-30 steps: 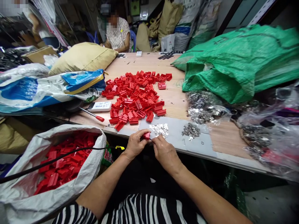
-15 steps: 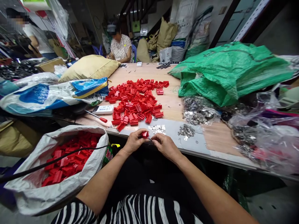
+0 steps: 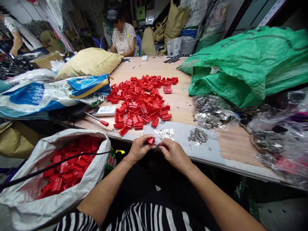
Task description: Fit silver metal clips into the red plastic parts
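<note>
At the table's front edge, my left hand (image 3: 139,148) is closed round a small red plastic part (image 3: 150,141). My right hand (image 3: 171,150) pinches a thin dark metal piece (image 3: 156,145) whose tip meets the red part; its other end is hidden in the fingers. Just beyond my hands, a heap of red parts (image 3: 141,109) spreads over the table (image 3: 181,109). Small flat silvery pieces (image 3: 165,133) lie on a grey sheet (image 3: 180,128), with a darker metal pile (image 3: 198,136) to their right.
An open white sack (image 3: 21,199) of red parts stands at the lower left, crossed by a black cable (image 3: 72,157). A red-handled screwdriver (image 3: 104,123) lies near a white box (image 3: 105,111). The green sack (image 3: 240,64) covers the right side. A person (image 3: 124,38) sits across the table.
The camera view has shifted a little, with the green sack appearing larger and further right. Both hands keep their hold on the red part and metal piece.
</note>
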`<state>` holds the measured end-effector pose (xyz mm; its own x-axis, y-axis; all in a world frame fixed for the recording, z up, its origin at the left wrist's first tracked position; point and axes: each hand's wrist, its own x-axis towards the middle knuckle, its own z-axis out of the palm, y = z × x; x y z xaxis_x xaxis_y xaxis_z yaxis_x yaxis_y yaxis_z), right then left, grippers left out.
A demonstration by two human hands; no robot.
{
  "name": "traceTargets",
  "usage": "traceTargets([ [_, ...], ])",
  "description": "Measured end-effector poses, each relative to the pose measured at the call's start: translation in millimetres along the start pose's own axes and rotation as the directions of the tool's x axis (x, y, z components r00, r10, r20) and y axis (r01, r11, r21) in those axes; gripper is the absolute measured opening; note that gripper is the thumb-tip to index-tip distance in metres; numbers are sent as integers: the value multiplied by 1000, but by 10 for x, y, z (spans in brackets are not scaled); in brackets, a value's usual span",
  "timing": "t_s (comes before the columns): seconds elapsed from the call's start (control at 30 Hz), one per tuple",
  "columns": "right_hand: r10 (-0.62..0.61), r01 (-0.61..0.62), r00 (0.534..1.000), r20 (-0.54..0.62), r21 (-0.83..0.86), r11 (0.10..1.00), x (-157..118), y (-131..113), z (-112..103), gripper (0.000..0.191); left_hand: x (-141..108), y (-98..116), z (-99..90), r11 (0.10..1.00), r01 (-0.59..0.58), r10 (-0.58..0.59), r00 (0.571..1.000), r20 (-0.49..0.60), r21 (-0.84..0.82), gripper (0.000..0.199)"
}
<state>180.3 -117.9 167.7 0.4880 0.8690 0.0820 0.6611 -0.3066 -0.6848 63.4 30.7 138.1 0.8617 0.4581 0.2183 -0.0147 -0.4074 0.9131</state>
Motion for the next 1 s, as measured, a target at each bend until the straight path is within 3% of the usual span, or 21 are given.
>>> traceTargets([
  [0.4,-13,13,1000,-11,-50,999,25,-18,100,13,-5,-1,12,1000,12,-12,1000,-28,-15,33],
  [0.6,-56,58,998,-17,145,988,-7,68,-5,16,-5,-5,3,998,18,-19,1000,-12,-66,32],
  [0.83,-95,106,992,-86,134,985,-258,43,-145,19,-82,45,57,991,28,-39,995,-86,-129,30],
  [0.93,-37,38,999,-13,177,983,-348,24,-155,19,-173,151,91,974,36,-72,986,-153,-226,29],
  [1.0,-26,12,998,59,219,976,-386,-17,-153,25,-244,261,111,914,60,-148,970,-193,-401,35],
])
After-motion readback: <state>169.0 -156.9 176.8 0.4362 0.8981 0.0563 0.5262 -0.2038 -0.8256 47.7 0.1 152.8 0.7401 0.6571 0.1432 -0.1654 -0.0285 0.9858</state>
